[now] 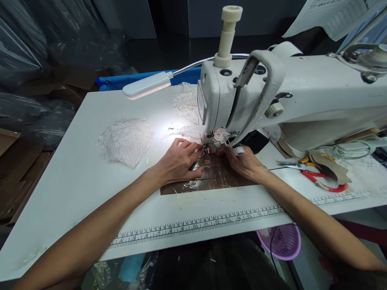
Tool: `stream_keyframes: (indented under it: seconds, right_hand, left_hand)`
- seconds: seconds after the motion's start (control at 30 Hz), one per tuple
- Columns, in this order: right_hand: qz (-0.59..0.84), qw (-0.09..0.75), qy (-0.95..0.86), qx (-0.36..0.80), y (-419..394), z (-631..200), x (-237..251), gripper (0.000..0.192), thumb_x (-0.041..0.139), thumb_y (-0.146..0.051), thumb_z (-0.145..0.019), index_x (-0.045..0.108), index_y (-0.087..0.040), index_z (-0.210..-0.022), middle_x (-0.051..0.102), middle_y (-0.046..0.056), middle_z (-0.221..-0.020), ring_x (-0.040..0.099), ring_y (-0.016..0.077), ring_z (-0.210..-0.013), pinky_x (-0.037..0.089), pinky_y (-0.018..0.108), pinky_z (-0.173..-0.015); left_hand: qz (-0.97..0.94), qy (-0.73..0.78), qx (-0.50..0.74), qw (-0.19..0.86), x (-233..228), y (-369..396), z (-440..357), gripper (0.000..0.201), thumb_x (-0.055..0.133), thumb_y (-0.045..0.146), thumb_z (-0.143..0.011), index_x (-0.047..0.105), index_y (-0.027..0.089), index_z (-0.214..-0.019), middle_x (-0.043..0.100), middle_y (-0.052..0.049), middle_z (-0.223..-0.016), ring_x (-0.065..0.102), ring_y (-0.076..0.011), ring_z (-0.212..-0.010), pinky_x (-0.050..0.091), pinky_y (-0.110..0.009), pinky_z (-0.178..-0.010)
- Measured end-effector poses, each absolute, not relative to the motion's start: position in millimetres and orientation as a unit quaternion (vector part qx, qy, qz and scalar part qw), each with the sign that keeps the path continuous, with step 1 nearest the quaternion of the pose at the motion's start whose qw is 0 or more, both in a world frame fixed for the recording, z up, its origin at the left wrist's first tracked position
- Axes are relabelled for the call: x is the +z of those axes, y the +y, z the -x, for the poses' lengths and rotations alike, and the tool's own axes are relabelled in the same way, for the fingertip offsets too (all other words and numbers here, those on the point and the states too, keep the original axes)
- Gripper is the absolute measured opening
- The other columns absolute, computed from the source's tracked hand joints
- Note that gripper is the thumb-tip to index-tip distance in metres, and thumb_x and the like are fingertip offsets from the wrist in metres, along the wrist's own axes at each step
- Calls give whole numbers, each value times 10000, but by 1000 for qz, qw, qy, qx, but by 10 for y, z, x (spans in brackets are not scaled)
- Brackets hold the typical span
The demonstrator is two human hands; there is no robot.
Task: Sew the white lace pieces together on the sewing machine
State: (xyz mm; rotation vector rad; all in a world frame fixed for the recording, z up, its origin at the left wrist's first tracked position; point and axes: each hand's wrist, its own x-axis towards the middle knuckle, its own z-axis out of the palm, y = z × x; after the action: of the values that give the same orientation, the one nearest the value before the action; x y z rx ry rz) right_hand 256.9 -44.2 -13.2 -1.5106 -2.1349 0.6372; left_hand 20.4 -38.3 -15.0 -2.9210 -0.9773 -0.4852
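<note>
At the sewing machine [217, 96], my left hand [181, 161] lies with its fingers spread on a shiny brown plate [193, 186]. Its fingertips reach the left side of the presser foot [208, 149]. On the right of the foot, my right hand [243, 161] has bent, closed fingers; what they hold, if anything, is hidden. A white band with dark marks [238, 150] sits at its fingers. White lace [187, 125] lies behind my left hand, and a lace heap [127, 141] rests further left. A pale fabric flower [220, 134] is on the machine by the needle.
A lit lamp [148, 84] hangs over the white table [75, 169]. Red-handled scissors [325, 183] and orange-handled snips [299, 164] lie at right. A dark phone-like object [255, 141] sits behind my right hand. A printed ruler [193, 227] runs along the front edge, above a purple basket [284, 243].
</note>
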Motion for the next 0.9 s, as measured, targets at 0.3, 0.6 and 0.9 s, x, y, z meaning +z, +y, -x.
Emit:
stream_keyframes:
  seconds: [0.3,0.6,0.9]
  right_hand:
    - [496,352,-762,221,-524,-2720,-126,372,375,-455,-969,571,-175,-1114,568,130,-1135,545,226,-1058,449,391,-925]
    - [507,365,-749,220,-584,-2821,0,283,473,-397,-920,652,-206,-1026,597,97,-1057,570,231,-1013,468,362,-846]
    - [575,304,-703,289,-174,-2788,52,261,529,-386,-833,652,-195,-705,564,31,-577,591,233,-686,497,330,-629]
  left_hand:
    - [933,-318,-166,-12,-161,-320,-157,345,496,389,-891,593,195,-1160,605,-86,-1187,585,-237,-983,419,-420,-889]
    - [899,-406,-163,1,-71,-474,-208,281,457,316,-929,592,163,-1123,595,-116,-1171,579,-253,-1006,428,-469,-885]
    - [826,-559,-17,-72,521,-473,-83,411,390,408,-958,661,125,-830,605,-120,-980,570,-208,-793,432,-344,-710]
